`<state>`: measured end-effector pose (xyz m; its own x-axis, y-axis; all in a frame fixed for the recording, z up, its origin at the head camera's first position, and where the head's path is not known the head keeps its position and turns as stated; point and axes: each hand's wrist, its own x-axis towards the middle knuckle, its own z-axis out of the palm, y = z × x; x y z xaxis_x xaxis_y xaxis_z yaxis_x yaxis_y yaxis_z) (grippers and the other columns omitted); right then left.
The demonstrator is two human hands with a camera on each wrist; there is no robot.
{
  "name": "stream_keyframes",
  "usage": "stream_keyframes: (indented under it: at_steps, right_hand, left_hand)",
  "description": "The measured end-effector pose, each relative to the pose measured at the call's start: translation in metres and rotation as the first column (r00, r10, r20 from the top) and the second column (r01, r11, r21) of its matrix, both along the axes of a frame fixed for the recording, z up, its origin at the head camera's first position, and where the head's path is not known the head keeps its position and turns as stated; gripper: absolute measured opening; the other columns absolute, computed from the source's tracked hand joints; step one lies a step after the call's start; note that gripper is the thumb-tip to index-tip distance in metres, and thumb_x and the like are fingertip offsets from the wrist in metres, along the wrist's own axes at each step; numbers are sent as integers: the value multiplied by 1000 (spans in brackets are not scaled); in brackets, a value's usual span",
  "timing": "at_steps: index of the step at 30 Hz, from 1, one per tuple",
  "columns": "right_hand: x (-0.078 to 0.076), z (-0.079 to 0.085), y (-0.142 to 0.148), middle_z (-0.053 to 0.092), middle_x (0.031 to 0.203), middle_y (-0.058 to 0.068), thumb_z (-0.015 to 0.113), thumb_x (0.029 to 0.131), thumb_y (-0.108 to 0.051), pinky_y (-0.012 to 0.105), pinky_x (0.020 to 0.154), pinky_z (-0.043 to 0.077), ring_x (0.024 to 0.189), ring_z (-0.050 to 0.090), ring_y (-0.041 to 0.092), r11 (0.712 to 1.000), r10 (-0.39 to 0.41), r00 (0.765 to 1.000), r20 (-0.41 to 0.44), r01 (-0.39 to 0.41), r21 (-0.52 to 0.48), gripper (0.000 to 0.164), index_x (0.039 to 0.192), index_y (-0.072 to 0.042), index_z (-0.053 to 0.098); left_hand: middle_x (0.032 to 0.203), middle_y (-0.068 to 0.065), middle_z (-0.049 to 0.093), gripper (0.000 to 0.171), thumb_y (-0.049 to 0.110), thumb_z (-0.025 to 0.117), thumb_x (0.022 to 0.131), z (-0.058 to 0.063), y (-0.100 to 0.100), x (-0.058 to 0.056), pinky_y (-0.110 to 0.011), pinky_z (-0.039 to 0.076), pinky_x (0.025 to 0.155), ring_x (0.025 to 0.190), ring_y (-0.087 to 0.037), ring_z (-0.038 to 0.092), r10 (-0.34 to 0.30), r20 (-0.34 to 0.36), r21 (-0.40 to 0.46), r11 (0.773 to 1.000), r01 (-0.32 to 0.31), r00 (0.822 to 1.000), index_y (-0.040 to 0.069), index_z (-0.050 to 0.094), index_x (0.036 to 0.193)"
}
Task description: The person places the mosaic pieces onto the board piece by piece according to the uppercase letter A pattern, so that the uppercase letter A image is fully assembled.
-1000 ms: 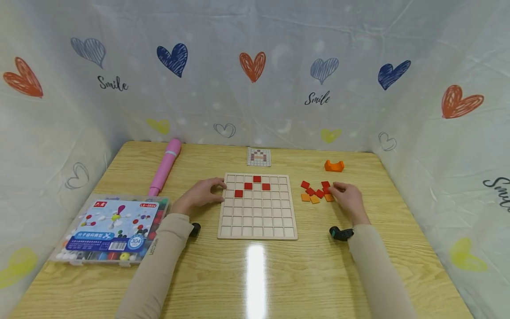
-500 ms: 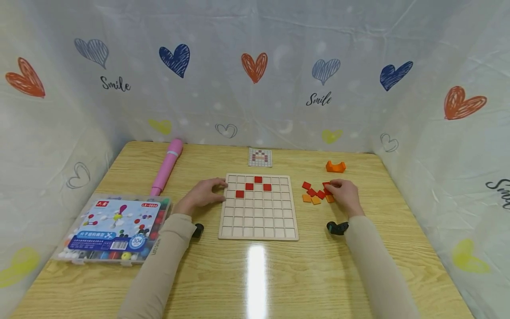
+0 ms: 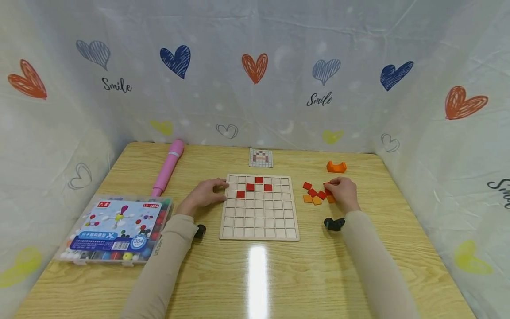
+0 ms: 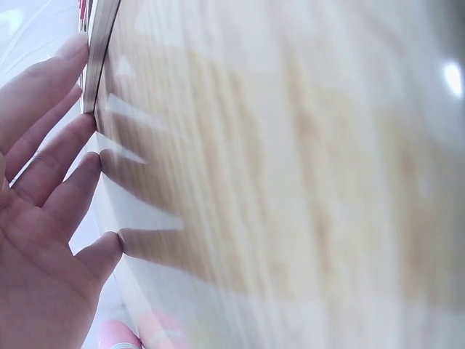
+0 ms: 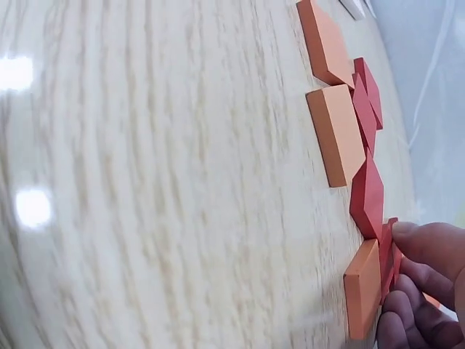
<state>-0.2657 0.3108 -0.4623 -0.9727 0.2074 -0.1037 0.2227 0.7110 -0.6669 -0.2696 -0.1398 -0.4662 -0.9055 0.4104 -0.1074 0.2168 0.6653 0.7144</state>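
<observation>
A square wooden grid board (image 3: pixel 259 223) lies mid-table, with several red tiles (image 3: pixel 241 194) set in its upper squares. At its left edge rests my left hand (image 3: pixel 205 193); the left wrist view shows its fingers spread, with fingertips (image 4: pixel 89 125) against the board's side and on the table. To the right of the board, my right hand (image 3: pixel 344 193) pinches a red square tile (image 5: pixel 394 251) between thumb and fingers, which partly hide it. Loose red tiles (image 3: pixel 321 194) and orange tiles (image 3: pixel 316 200) lie just left of that hand, some touching one another.
Behind the board lies a small pattern card (image 3: pixel 260 158). An orange cradle-shaped piece (image 3: pixel 336 167) stands beyond the right hand. At left are a pink stick with a thicker end (image 3: pixel 167 168) and a clear-lidded box of coloured balls (image 3: pixel 115 235), close to the left forearm.
My right hand has shifted slightly left and its wrist has turned, with fingers staying at the red tile. My left hand stays at the board's edge. The whole head view drifts slightly.
</observation>
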Motion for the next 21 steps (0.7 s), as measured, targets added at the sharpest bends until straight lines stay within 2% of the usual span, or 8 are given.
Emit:
stream_keyframes:
  at_steps: [6, 13, 17, 21]
  right_hand:
    - [0, 2, 5, 63, 127, 27, 59, 101, -19, 51, 105, 48, 119, 52, 40, 999, 36, 999, 17, -36, 11, 36, 128, 5, 63]
    - [3, 2, 28, 55, 140, 28, 56, 103, -18, 58, 116, 34, 137, 41, 46, 995, 101, 993, 55, -101, 11, 39, 136, 3, 59]
    - [8, 3, 43, 53, 142, 29, 55, 104, -20, 61, 116, 32, 138, 39, 49, 986, 159, 985, 64, -162, 45, 41, 138, 3, 58]
    - [14, 3, 54, 55, 140, 29, 56, 103, -22, 61, 113, 35, 134, 44, 49, 974, 209, 976, 65, -214, 78, 42, 136, 4, 59]
  left_hand:
    - [154, -18, 46, 45, 11, 72, 92, 1, -1, 1, -54, 27, 123, 147, -41, 33, -3, -1, -3, 1000, 3, 1000, 2, 61, 135]
    - [154, -17, 46, 44, 12, 71, 93, 3, 1, 2, -54, 26, 123, 148, -40, 33, 0, 5, -2, 1000, 0, 1000, 3, 61, 135]
    - [154, -17, 46, 44, 12, 71, 93, 4, 2, 2, -53, 26, 123, 148, -39, 33, 4, 4, -14, 1000, -4, 1000, 3, 61, 135]
    - [154, -17, 46, 45, 12, 72, 92, 5, 1, 2, -52, 26, 124, 148, -38, 33, 6, 5, -16, 1000, -6, 1000, 3, 61, 135]
